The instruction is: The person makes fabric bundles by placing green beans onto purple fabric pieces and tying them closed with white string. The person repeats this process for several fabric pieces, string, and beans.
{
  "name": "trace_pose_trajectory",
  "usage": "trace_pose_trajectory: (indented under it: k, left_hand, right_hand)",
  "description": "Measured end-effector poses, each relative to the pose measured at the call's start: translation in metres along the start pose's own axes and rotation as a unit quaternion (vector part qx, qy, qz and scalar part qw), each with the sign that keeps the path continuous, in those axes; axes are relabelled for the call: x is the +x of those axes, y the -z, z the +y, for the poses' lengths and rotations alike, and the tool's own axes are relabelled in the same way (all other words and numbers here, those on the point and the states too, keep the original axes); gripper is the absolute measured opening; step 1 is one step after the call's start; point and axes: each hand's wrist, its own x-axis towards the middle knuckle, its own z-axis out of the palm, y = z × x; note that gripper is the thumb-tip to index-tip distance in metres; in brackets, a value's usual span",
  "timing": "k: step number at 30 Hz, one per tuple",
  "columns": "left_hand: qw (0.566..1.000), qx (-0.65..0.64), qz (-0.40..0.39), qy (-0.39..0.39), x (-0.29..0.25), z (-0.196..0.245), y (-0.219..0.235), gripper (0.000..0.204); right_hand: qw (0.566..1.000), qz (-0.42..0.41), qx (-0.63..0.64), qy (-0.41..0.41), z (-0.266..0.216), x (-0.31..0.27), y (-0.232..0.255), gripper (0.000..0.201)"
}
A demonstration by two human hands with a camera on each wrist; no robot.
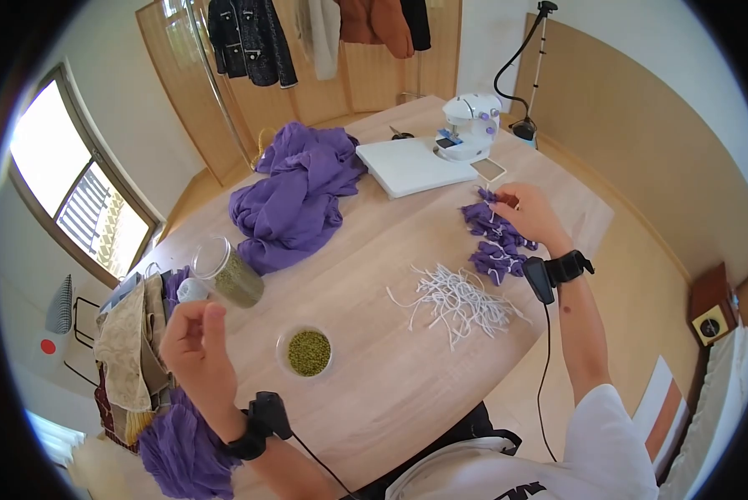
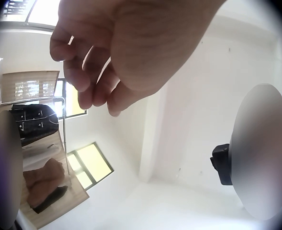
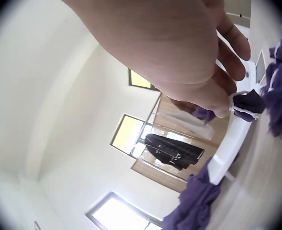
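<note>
My right hand (image 1: 528, 215) pinches a small purple cloth pouch (image 3: 248, 104) between thumb and fingers; white string is tied round its neck. It is held at the pile of similar purple pouches (image 1: 499, 250) on the table's right side. Raised over the left edge, my left hand (image 1: 199, 358) holds nothing, its fingers loosely curled. Near it stand a clear jar of green beans (image 1: 239, 282) and a small bowl of green beans (image 1: 309, 353). A heap of cut white strings (image 1: 461, 304) lies in front of the pouches.
A white sewing machine (image 1: 472, 125) with a white extension table (image 1: 411, 169) stands at the back. Left of it lies a big crumpled purple cloth (image 1: 295, 200). Dark scissors (image 1: 401, 134) lie behind. Folded fabrics (image 1: 132, 342) and a white ball of yarn (image 1: 192, 290) are at the left edge.
</note>
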Motion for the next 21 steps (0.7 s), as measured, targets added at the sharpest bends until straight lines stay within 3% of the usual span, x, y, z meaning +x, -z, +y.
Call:
trace_pose_trajectory:
  k: [3,7,10,16,19,21]
  left_hand:
    - [0.999,0.008,-0.033,0.014,-0.001,0.004,-0.008,0.010]
    - [0.999,0.026,-0.044,0.012,-0.004,0.010,-0.028,0.007]
    - [0.997,0.024,-0.069,-0.010,-0.005,0.014,-0.041,0.009]
    - [0.989,-0.041,-0.139,-0.017,-0.005,0.015,-0.044,0.025]
    - [0.988,-0.046,-0.144,-0.012,-0.003,0.016,-0.039,0.034]
    - [0.992,-0.049,-0.118,-0.018,-0.001,0.014,-0.038,0.030]
  right_hand:
    - [0.997,0.032,0.073,0.011,-0.032,0.006,-0.004,0.022]
    - [0.972,-0.044,0.230,0.000,-0.096,0.009,-0.020,0.019]
    - [0.942,-0.097,0.316,0.051,-0.132,0.013,-0.050,0.019]
    - [0.894,-0.173,0.400,0.108,-0.213,0.005,-0.096,0.014]
    - [0.868,-0.200,0.441,0.106,-0.232,-0.002,-0.118,0.009]
    - [0.843,-0.191,0.493,0.103,-0.241,-0.006,-0.128,0.014]
